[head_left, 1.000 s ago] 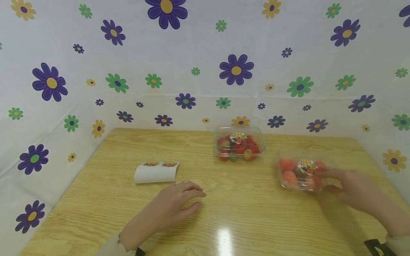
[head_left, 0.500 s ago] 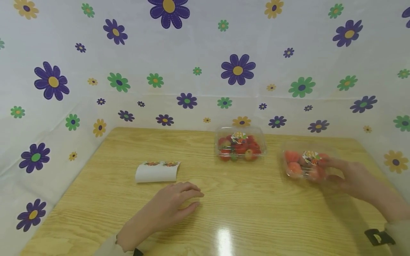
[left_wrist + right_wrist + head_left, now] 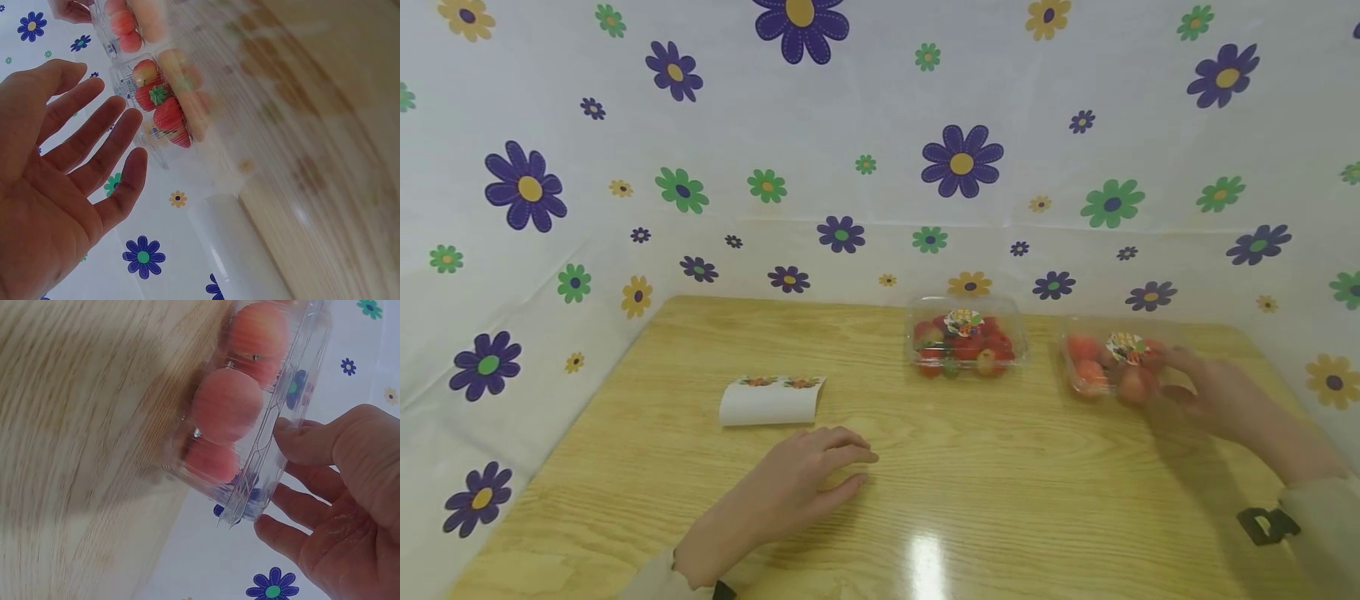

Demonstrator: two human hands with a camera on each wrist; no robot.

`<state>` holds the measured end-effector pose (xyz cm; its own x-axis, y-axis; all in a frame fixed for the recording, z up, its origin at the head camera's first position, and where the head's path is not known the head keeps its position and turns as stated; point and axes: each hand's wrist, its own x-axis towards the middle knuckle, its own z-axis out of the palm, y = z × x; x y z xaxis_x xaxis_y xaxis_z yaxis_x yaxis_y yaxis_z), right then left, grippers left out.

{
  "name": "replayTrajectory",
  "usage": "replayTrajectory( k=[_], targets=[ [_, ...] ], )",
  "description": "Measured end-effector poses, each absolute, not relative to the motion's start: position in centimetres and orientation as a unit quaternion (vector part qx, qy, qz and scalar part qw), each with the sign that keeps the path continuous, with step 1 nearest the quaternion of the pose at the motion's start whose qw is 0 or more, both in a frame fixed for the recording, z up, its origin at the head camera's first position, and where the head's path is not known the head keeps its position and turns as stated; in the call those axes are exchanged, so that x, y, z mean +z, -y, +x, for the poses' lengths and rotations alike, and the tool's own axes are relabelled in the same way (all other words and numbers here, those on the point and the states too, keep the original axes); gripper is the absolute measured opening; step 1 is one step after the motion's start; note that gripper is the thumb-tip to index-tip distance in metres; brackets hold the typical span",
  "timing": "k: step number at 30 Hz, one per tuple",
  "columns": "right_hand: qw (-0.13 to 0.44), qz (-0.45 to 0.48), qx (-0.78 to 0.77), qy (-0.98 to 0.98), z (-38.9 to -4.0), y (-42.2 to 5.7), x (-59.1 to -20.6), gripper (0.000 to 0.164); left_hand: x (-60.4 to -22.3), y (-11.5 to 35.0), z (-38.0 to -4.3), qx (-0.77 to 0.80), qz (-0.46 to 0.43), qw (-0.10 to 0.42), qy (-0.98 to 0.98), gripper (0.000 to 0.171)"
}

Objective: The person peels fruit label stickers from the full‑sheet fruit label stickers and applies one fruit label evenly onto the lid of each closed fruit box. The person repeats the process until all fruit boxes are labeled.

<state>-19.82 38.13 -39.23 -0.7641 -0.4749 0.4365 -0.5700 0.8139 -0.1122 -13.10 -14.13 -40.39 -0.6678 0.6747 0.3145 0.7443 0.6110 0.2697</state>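
A clear plastic clamshell box (image 3: 1105,377) of round, peach-like fruit sits at the back right of the table in the head view. My right hand (image 3: 1225,396) grips its right end, the thumb (image 3: 306,442) on the near side of the rim and the fingers (image 3: 300,503) around the end. A round fruit label (image 3: 1127,348) is on its lid. My left hand (image 3: 797,479) is held low over the table's left-centre, fingers relaxed, holding nothing. Nearest to it lies a curled white label sheet (image 3: 769,406) with fruit prints along its far edge.
A second clear box (image 3: 966,346), with strawberries and other red fruit and a similar label, stands left of the peach box with a small gap. The wooden table (image 3: 970,475) meets a flower-printed cloth (image 3: 805,125) behind and at the sides.
My right hand has carried the peach box away from me and slightly right, level beside the strawberry box. My left hand has hardly moved. The view has shifted slightly.
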Motion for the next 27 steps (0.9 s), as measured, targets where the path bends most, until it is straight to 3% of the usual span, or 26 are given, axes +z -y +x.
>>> replayTrajectory(
  k=[8,27],
  targets=[
    [0.183,0.256,0.117,0.942,-20.44,-37.59,-39.20,0.044,-40.27,14.13,-13.25,-0.192,-0.400,0.091,0.892,0.019],
    [0.145,0.247,0.108,0.952,-20.81,-37.23,-39.06,0.047,-39.81,14.69,-13.11,-0.199,-0.356,0.096,0.908,0.024]
  ],
)
